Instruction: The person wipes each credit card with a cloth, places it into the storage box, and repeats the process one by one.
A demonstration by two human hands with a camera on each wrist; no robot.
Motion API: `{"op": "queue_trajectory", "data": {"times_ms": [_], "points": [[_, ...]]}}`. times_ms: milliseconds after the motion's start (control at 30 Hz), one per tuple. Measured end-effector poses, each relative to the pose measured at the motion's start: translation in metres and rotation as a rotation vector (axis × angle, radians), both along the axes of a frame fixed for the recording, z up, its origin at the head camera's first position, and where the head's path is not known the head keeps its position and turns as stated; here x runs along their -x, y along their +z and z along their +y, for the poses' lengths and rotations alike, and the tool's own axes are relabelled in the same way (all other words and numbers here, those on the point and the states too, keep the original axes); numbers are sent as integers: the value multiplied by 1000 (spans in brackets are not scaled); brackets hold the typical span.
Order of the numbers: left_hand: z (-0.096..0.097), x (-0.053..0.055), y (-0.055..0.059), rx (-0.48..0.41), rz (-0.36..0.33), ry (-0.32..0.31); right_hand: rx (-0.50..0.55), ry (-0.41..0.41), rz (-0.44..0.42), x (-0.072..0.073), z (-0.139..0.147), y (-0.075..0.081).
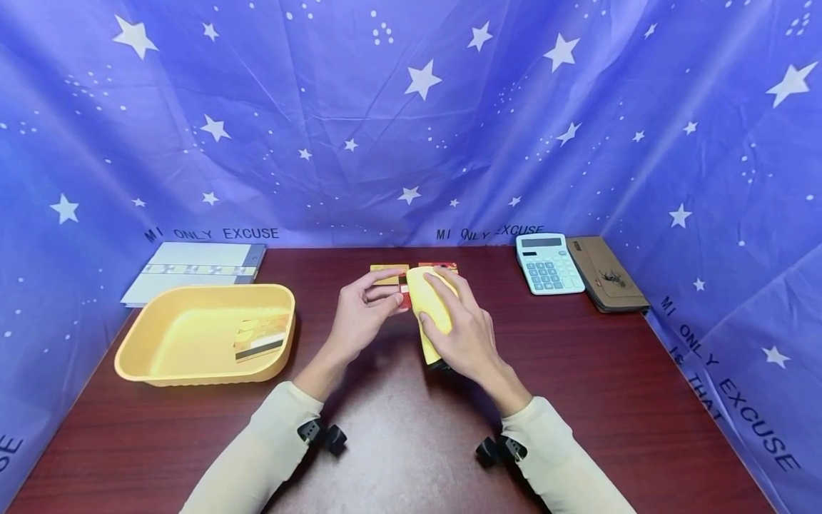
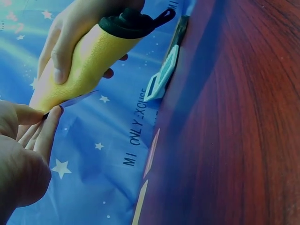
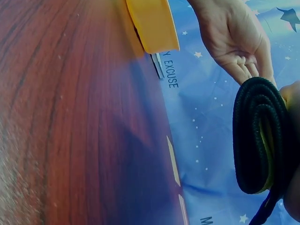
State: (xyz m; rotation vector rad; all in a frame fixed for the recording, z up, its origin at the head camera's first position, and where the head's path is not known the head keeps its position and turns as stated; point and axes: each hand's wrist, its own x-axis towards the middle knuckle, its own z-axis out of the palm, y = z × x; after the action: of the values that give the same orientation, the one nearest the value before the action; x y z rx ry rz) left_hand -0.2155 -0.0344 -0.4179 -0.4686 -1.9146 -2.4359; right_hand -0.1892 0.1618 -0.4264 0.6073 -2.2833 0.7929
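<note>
My right hand [image 1: 465, 332] grips a folded yellow cloth [image 1: 432, 303] with a dark layered end [image 3: 258, 136] and a small dark loop [image 2: 164, 18]. Between thumb and fingers, my left hand [image 1: 364, 308] pinches a red card [image 1: 405, 291] with a dark stripe. The cloth lies against this card and covers part of it; in the left wrist view only a thin edge of the card [image 2: 79, 99] shows beneath the cloth. Behind the hands, a yellow card [image 1: 388, 271] and a red card [image 1: 443, 267] lie on the table.
A yellow basin [image 1: 193, 371] at the left has yellow cards [image 1: 262, 337] inside. Behind it lies a white notebook [image 1: 186, 255]. At the back right are a light blue calculator [image 1: 550, 264] and a brown wallet [image 1: 606, 275]. A blue starry curtain [image 1: 359, 121] encloses the table.
</note>
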Motion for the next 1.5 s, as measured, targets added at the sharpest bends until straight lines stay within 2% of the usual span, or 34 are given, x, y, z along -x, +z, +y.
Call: {"op": "queue_trajectory", "data": {"times_ms": [367, 567, 867, 1033, 1233, 1500], "points": [[-5, 0, 4, 7, 5, 1, 53, -39, -27, 11, 14, 0], [-7, 3, 4, -13, -32, -7, 67, -65, -38, 13, 23, 2], [-7, 6, 3, 1, -77, 19, 107, -110, -82, 21, 37, 2], [-11, 4, 5, 25, -69, 21, 119, -124, -101, 23, 40, 4], [-23, -1, 11, 49, -46, 39, 113, -121, -122, 24, 41, 4], [-54, -9, 13, 100, -35, 81, 101, -124, -130, 22, 43, 3]]}}
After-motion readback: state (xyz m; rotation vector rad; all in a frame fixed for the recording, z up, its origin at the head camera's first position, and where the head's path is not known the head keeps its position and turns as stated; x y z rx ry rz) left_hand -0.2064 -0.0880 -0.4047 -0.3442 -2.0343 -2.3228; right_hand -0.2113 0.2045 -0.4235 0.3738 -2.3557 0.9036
